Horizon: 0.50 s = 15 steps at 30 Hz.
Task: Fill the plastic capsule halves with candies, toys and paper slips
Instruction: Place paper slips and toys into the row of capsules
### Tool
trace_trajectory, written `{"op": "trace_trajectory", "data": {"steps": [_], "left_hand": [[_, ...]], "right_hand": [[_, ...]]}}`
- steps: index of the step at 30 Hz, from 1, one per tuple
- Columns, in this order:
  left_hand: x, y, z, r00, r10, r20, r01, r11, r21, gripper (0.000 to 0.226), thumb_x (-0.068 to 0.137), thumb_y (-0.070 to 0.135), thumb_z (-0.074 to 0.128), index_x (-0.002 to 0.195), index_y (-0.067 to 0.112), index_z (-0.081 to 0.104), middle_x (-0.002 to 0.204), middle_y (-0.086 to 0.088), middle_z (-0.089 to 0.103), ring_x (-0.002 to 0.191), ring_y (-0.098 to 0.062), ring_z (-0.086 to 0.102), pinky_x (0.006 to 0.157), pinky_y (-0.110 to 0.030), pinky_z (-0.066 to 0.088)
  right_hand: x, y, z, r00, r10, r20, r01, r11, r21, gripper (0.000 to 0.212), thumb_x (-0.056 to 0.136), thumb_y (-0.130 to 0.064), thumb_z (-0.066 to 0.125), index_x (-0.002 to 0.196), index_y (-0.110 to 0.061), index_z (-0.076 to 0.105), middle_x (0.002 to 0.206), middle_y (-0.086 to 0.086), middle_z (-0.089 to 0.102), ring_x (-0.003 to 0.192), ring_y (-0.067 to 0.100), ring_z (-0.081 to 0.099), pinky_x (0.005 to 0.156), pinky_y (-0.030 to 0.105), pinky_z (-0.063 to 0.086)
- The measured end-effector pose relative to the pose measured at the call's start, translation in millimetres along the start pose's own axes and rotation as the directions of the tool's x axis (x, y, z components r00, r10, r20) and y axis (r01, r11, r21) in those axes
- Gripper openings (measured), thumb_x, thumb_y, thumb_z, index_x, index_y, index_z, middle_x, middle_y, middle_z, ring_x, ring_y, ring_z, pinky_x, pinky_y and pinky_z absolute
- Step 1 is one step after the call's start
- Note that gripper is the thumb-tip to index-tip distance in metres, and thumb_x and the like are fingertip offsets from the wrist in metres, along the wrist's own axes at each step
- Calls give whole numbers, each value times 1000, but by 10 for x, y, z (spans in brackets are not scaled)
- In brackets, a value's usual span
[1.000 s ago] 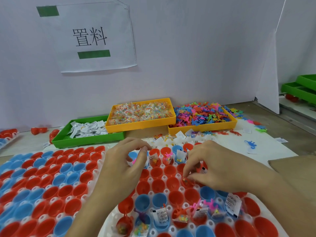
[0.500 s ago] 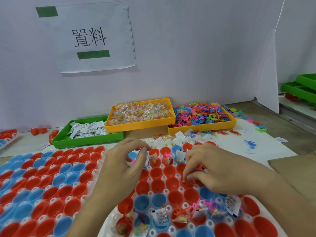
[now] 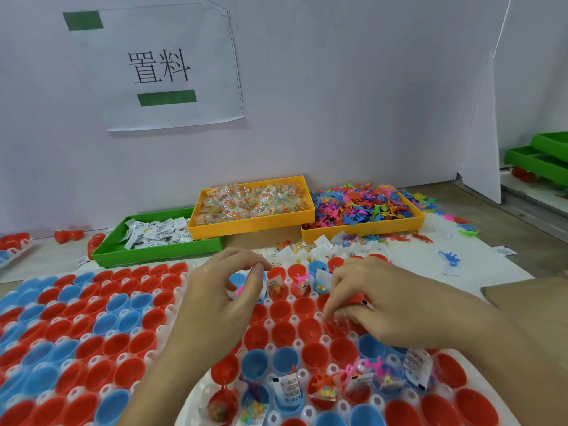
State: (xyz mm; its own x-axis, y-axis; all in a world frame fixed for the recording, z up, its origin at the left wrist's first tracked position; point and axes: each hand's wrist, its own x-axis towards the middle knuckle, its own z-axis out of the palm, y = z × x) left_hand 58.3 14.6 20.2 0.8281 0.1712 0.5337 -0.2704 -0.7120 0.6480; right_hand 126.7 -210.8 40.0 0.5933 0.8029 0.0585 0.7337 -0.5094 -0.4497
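Fingers [image 3: 333, 313] of both hands pinch small items over the capsule tray [image 3: 190, 404] beneath a wall sign [image 3: 159, 66].

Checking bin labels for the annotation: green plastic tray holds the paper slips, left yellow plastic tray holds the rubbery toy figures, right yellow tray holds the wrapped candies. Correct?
Not quite: the two yellow trays are swapped. The head view shows the left yellow plastic tray holding the clear-wrapped candies and the right yellow plastic tray holding the colourful rubbery toy figures. The green plastic tray does hold the white paper slips.

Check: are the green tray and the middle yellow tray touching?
Touching. The head view shows the middle yellow tray with its left corner overlapping, resting on, the green tray rim.
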Motion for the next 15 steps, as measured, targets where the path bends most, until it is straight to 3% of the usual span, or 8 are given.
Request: {"op": "trace_trajectory", "data": {"steps": [7, 15], "left_hand": [[3, -3, -1, 1000, 0, 0, 0, 1000, 5, 23, 92, 11, 59, 85, 26, 74, 92, 19, 69, 92, -2, 62, 67, -12, 44], [1, -3, 1, 1000, 8, -3, -8, 1000, 1, 24, 92, 10, 60, 83, 28, 74, 90, 19, 69, 91, -2, 62, 66, -11, 43]], "right_hand": [[11, 7, -8, 999, 24, -44, -22, 998, 54, 13, 90, -22, 71, 88, -33, 77, 89, -20, 68, 93, -6, 59, 87, 14, 45], [27, -11, -6, 1000, 19, -3, -19, 998, 61, 18, 93, -18, 68, 90, -30, 80, 82, -25, 66, 92, -6, 61, 83, 12, 47]]}}
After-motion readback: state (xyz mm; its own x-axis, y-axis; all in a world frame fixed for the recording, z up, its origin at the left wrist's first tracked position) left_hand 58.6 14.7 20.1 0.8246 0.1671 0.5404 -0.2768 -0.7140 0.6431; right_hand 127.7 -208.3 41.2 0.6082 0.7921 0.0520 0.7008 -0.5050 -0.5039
